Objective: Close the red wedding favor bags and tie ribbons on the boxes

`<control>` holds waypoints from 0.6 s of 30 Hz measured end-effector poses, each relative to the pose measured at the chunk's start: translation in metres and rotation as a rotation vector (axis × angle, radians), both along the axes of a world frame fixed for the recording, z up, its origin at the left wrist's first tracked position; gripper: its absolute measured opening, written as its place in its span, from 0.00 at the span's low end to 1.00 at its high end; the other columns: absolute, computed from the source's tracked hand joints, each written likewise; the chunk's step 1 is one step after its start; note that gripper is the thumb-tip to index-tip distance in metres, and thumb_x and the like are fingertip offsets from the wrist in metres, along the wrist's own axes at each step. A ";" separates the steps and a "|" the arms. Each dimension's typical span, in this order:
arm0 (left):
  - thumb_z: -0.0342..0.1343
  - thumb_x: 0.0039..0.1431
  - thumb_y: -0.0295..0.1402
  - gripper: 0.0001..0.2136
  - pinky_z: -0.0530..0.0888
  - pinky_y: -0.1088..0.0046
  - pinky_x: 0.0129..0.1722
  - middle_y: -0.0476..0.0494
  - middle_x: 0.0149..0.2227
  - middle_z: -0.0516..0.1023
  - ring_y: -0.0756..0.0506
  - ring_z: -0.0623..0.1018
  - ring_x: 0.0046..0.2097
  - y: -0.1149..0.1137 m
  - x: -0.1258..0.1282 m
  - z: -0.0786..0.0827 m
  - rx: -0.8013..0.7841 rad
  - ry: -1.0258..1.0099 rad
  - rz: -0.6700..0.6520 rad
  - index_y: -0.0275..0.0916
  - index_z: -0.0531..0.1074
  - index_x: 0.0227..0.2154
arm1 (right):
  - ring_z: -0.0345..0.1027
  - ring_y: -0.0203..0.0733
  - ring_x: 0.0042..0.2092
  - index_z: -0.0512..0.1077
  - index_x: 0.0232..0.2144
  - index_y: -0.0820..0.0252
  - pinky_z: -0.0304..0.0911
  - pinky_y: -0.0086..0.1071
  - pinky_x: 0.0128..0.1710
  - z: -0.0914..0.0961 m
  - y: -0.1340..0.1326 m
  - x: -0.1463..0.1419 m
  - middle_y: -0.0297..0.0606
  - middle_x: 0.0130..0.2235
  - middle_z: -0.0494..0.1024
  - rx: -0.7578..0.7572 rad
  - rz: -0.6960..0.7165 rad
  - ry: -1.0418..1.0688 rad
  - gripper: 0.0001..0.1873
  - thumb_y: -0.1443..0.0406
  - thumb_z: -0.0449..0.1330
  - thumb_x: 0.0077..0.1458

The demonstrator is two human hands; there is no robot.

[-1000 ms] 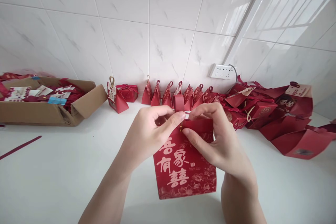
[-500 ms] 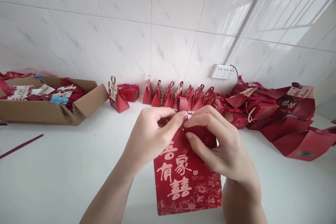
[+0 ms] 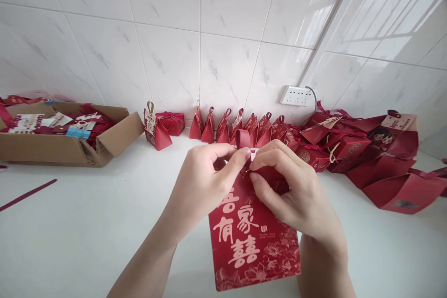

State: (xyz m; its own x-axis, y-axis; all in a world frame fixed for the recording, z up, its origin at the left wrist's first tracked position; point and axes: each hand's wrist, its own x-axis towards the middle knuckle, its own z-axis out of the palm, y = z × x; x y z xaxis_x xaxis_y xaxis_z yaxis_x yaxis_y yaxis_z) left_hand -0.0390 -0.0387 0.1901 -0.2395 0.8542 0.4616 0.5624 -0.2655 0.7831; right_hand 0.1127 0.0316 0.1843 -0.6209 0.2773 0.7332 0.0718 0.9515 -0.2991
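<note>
Red printed packet [image 3: 256, 238], contents hidden

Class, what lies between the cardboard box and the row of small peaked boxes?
In the head view: a tagged peaked box and a ribboned red box.

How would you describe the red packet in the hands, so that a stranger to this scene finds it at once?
From the white table, look to the lower centre of the view, where the left hand and right hand nearly meet. The red packet extends below them. Its broad face, with large pale characters, appears larger than the small pointed boxes lined up behind it.
</note>
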 end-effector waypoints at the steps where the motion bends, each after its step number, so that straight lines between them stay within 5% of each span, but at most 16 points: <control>1: 0.50 0.61 0.39 0.19 0.52 0.78 0.16 0.54 0.17 0.53 0.54 0.55 0.20 0.000 0.000 0.000 0.000 0.006 0.002 0.38 0.58 0.17 | 0.61 0.35 0.32 0.63 0.34 0.56 0.62 0.30 0.30 0.000 0.000 0.000 0.34 0.32 0.65 -0.002 -0.003 0.000 0.07 0.73 0.53 0.57; 18: 0.51 0.59 0.36 0.18 0.53 0.78 0.17 0.54 0.16 0.55 0.54 0.56 0.20 0.003 0.002 -0.002 0.057 0.025 0.064 0.38 0.57 0.16 | 0.63 0.36 0.32 0.62 0.34 0.56 0.62 0.30 0.27 -0.004 0.006 -0.004 0.35 0.33 0.65 0.083 -0.001 0.023 0.09 0.74 0.54 0.54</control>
State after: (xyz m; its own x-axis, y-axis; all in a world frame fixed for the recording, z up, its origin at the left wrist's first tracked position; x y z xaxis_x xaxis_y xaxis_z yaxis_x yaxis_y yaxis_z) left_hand -0.0366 -0.0358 0.1878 -0.2807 0.8097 0.5153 0.5985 -0.2721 0.7535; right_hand 0.1086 0.0372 0.1802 -0.6032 0.2155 0.7679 0.0666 0.9731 -0.2207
